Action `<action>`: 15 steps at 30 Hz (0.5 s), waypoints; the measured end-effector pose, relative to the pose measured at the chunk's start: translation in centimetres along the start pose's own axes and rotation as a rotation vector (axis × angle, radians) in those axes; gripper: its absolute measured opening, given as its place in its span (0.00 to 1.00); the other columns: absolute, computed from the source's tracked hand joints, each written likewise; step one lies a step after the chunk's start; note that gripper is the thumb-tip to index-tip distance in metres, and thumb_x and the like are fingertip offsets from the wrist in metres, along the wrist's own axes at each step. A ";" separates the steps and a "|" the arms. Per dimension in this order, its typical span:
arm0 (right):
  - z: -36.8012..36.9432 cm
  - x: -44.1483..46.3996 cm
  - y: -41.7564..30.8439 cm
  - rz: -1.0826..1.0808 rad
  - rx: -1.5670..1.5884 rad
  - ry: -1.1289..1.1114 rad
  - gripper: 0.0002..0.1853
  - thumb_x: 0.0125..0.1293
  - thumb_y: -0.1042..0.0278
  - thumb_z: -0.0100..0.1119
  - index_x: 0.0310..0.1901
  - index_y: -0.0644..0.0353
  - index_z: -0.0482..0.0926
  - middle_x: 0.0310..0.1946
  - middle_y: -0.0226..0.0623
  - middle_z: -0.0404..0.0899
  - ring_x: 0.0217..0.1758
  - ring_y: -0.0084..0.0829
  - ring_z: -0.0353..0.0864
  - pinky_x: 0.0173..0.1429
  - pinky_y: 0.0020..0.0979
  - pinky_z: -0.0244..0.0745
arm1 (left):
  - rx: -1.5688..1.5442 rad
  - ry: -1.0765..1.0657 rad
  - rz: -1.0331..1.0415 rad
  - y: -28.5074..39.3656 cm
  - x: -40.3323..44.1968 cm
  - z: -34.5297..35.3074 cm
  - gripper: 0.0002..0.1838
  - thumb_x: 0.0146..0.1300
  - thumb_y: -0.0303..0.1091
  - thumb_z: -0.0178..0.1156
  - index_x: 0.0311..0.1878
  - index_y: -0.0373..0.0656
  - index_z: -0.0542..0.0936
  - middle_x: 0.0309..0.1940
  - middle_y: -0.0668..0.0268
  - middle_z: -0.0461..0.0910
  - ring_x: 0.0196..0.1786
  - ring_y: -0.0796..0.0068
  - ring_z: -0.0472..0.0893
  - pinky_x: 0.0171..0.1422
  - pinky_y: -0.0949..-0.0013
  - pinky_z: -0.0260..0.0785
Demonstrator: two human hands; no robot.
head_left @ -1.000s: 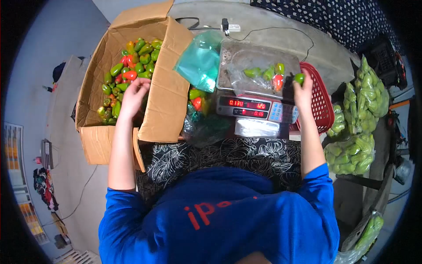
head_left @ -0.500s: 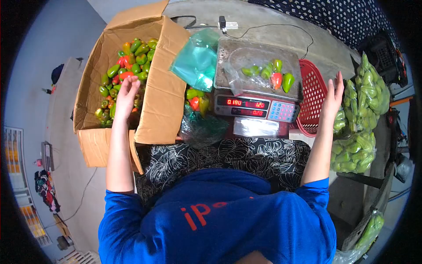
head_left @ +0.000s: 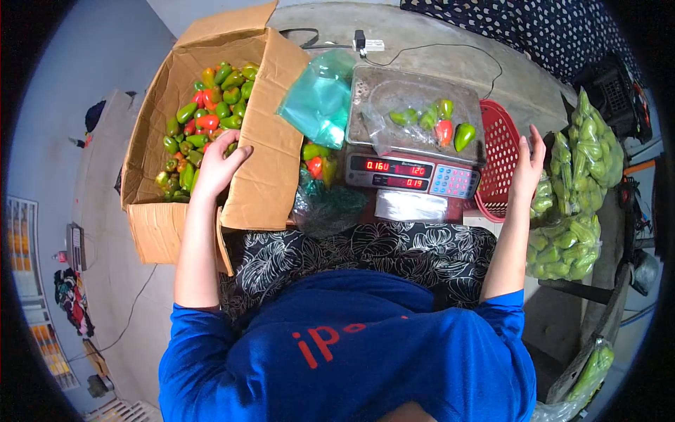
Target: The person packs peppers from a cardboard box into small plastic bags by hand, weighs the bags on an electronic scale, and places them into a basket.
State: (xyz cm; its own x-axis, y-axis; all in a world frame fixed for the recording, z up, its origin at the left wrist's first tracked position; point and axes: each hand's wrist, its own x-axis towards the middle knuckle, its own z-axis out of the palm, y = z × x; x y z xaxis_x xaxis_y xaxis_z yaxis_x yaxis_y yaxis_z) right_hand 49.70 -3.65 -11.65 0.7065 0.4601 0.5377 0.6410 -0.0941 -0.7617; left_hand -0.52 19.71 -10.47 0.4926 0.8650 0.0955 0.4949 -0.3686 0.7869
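My left hand is at the right wall of the cardboard box, its thumb over the cardboard edge and its fingers inside, near the green and red peppers. Whether those fingers hold anything is hidden. My right hand is raised beside the red basket, fingers apart and nothing in it. On the scale lies a clear plastic bag with several peppers in and around it. A bright green pepper rests at the plate's right side, next to a red one.
A teal bag lies between box and scale. Below it, a dark green bag sits near more peppers. Folded clear bags are under the scale display. Bagged green vegetables stand at the right. A cable runs behind the scale.
The green pepper left my right hand and now lies on the scale. My right hand moved right and opened. My left hand shifted to the box's right wall.
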 end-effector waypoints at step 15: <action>5.4 -1.2 2.4 -0.133 -0.435 -0.502 0.23 0.57 0.65 0.60 0.56 0.55 0.74 0.49 0.49 0.73 0.53 0.48 0.73 0.58 0.40 0.68 | 0.422 0.409 0.287 5.6 -1.8 -1.2 0.12 0.61 0.30 0.49 0.39 0.41 0.82 0.47 0.64 0.79 0.54 0.67 0.75 0.68 0.53 0.52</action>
State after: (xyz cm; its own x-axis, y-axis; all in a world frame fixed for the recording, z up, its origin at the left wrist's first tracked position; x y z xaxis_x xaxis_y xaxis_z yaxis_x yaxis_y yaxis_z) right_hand 48.74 0.35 -16.05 0.4552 0.8370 0.3037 0.8497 -0.3063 -0.4292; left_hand 0.52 16.52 -5.45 0.3758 0.7412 0.5563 0.6640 -0.6341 0.3962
